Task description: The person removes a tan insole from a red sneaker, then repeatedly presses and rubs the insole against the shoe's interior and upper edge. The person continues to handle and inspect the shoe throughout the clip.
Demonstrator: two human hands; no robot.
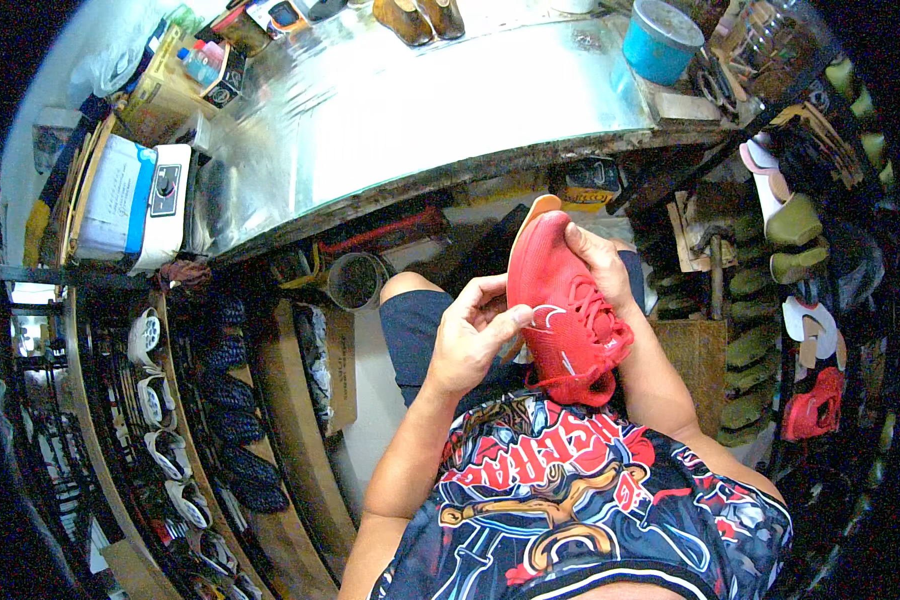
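A red lace-up sneaker is held over my lap, toe pointing away from me and heel near my shirt. Along its left side and past the toe shows the edge of a tan-orange sole piece; how firmly the two are joined I cannot tell. My left hand is closed at the shoe's left side, thumb against the edge by the white mark. On the other side, my right hand grips the front of the shoe, thumb on top near the toe, its other fingers hidden beneath.
Ahead lies a metal-topped workbench, with a blue bucket and brown shoe forms on it. Racks of footwear stand at left. A hammer, green soles and another red shoe are at right.
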